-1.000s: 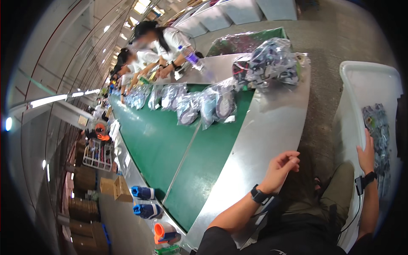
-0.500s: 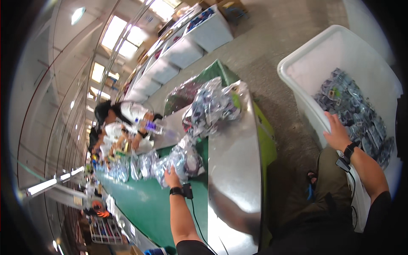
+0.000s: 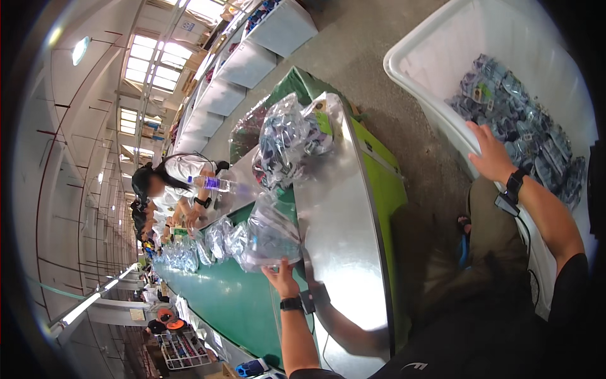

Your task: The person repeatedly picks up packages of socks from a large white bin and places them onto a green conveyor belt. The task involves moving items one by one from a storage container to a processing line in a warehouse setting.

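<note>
My left hand (image 3: pixel 282 276) pinches the near edge of a clear plastic bag (image 3: pixel 273 237) at the end of the green conveyor belt (image 3: pixel 233 297). The bag looks inflated, and its contents are hard to make out. To the right, my right hand (image 3: pixel 492 155) grips the rim of a large white bin (image 3: pixel 416 88), thumb outside and fingers over the edge. Inside the bin lie many grey-blue items in clear bags (image 3: pixel 527 132). Just beyond my left hand, a pile of bagged grey items (image 3: pixel 281 136) rests on the metal table end (image 3: pixel 334 234).
More clear bags (image 3: pixel 180 256) line the belt toward the far end. A co-worker in a white top (image 3: pixel 189 167) stands across it, beside a water bottle (image 3: pixel 218 184). A green lined container (image 3: pixel 303 85) stands past the table end; white bins (image 3: pixel 237 66) row behind.
The bag at my left hand has come toward the belt's near end and stands fuller and more upright. My right hand stays on the bin rim. The whole view has shifted.
</note>
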Available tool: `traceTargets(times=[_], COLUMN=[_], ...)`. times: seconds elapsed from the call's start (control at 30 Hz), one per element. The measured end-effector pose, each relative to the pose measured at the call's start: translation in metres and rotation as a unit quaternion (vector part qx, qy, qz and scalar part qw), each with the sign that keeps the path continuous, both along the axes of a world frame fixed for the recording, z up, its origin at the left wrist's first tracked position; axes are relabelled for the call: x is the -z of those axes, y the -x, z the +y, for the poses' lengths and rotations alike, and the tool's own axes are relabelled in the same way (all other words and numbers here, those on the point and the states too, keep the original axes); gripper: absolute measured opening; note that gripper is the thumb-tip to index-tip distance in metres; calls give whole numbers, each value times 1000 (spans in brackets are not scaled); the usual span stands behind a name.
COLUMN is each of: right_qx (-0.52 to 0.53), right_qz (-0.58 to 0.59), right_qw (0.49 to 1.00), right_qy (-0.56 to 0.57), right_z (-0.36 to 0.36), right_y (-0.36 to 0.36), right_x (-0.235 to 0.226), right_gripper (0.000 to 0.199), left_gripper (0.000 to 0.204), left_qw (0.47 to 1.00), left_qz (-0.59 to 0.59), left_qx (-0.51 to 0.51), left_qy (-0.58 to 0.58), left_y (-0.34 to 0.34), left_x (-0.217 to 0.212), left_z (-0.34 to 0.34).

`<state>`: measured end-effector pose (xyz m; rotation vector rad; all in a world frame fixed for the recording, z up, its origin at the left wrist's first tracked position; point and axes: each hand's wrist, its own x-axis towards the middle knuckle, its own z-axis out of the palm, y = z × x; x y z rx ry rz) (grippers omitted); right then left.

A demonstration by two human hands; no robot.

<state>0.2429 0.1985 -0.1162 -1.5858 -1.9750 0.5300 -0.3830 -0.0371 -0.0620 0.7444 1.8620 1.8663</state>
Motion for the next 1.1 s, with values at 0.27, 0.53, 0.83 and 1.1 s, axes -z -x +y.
traceTargets(times=[0.27, 0.53, 0.83, 1.1], right_qx=[-11, -1, -2, 32], right_qz=[-8, -30, -40, 40], right_qw=[1000, 999, 998, 998], right_qy=[-6, 18, 39, -36], right_z=[1, -4, -8, -5], right_y=[-2, 1, 1, -4], right_x=[2, -9, -14, -9], right_gripper=[77, 76, 78, 54], left_gripper=[58, 71, 51, 55], left_qw=[978, 988, 888, 863], left_qz=[-168, -89, -426, -460], left_qx=[122, 88, 170, 196], left_qy=[-11, 91, 31, 75], left_y=[-66, -79, -126, -220], left_x=[-47, -50, -30, -57], left_z=[-46, -18, -14, 6])
